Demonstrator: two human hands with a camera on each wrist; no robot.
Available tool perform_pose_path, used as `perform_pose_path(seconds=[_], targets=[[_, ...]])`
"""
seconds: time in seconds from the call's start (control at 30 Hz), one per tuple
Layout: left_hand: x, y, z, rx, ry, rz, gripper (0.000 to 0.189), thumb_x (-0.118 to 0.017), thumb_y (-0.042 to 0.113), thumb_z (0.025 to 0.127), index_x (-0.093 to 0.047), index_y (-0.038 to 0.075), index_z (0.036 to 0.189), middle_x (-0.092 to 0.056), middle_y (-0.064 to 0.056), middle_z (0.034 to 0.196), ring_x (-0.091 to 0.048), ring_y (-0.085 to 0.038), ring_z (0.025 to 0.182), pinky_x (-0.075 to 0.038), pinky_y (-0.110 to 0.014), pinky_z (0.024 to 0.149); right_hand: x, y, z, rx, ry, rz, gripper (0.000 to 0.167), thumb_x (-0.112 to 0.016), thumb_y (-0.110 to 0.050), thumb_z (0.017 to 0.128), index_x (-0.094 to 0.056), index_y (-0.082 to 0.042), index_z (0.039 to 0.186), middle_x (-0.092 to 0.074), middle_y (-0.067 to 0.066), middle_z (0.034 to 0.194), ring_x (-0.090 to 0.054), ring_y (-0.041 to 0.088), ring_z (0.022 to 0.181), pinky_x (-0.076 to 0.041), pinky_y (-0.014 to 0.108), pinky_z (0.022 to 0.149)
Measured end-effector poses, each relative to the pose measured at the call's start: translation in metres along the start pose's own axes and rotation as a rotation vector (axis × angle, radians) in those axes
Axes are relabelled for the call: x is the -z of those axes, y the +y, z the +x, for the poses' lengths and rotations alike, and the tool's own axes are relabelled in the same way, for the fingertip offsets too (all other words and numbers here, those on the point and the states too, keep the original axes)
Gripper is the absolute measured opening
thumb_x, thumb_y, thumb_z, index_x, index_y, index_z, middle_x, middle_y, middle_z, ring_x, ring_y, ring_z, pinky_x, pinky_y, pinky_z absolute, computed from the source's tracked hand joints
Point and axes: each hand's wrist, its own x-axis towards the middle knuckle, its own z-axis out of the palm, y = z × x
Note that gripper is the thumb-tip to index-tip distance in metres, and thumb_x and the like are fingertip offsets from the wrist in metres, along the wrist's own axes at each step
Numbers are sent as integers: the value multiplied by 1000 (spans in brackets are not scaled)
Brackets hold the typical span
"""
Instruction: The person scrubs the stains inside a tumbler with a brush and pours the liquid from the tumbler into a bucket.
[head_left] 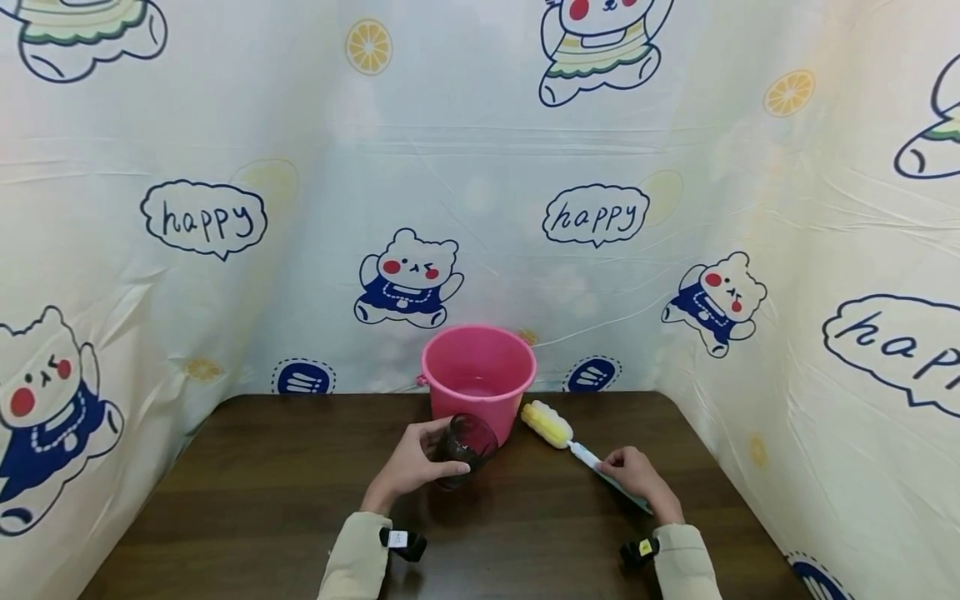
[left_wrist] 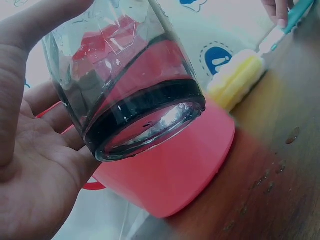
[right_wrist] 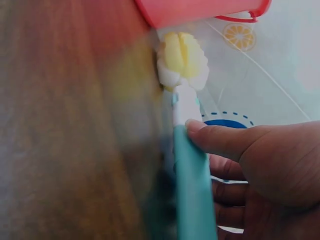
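My left hand [head_left: 411, 465] grips a dark see-through glass [head_left: 467, 442], tilted just in front of the pink bucket [head_left: 480, 367]. In the left wrist view, the glass [left_wrist: 135, 85] shows its thick round base, and wet drops cling to its wall. My right hand [head_left: 637, 477] pinches the handle of a sponge cup brush [head_left: 592, 454] between thumb and fingers. The brush has a yellow and white sponge head [right_wrist: 181, 60] and a teal and white handle [right_wrist: 192, 180]. Its head lies near the bucket's right side, and the handle slants toward my right hand.
The dark wooden table [head_left: 262, 500] carries several water drops [left_wrist: 292, 136] beside the bucket. A pale curtain [head_left: 480, 167] printed with cartoon bears and "happy" bubbles hangs behind the table and along both sides. The bucket stands near the back edge.
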Motion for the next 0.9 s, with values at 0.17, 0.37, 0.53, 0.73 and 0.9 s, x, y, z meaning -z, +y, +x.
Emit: perform_pose_path(seconds=[0.17, 0.37, 0.53, 0.73, 0.9], targets=[[0, -2, 0, -5, 9, 13, 67, -85, 19, 84, -58, 14, 145, -67, -8, 135, -64, -31, 122, -51, -26, 100, 9, -15, 6, 66, 39, -14, 32, -70, -28, 97, -73, 2, 107, -72, 11, 99, -65, 20, 88, -57, 40, 78], [1, -3, 0, -23, 10, 12, 67, -85, 18, 84, -58, 13, 145, -66, -9, 135, -64, -32, 122, -51, -26, 100, 18, -62, 16, 269, 188, 21, 49, -68, -32, 99, -61, 3, 133, -63, 20, 125, -60, 35, 115, -51, 54, 99], [3, 1, -1, -16, 9, -2, 66, -84, 16, 84, -57, 12, 145, -66, -11, 135, -64, -32, 121, -52, -27, 100, 15, -100, 24, 421, 208, 45, 58, -68, -42, 97, -55, -9, 143, -52, 16, 144, -47, 35, 134, -40, 60, 111], [7, 11, 2, -26, 4, -32, 64, -83, 16, 85, -58, 12, 144, -67, -11, 134, -66, -30, 118, -54, -32, 99, 10, -132, 35, 574, 162, 92, 55, -72, -41, 95, -55, -22, 144, -50, 4, 149, -42, 26, 139, -42, 60, 109], [12, 17, 4, -70, -13, -64, 63, -81, 14, 86, -57, 7, 143, -66, -15, 134, -65, -34, 118, -56, -36, 97, 5, -153, 45, 714, 113, 90, 48, -82, -28, 88, -65, -25, 132, -59, 0, 137, -50, 20, 127, -52, 51, 101]])
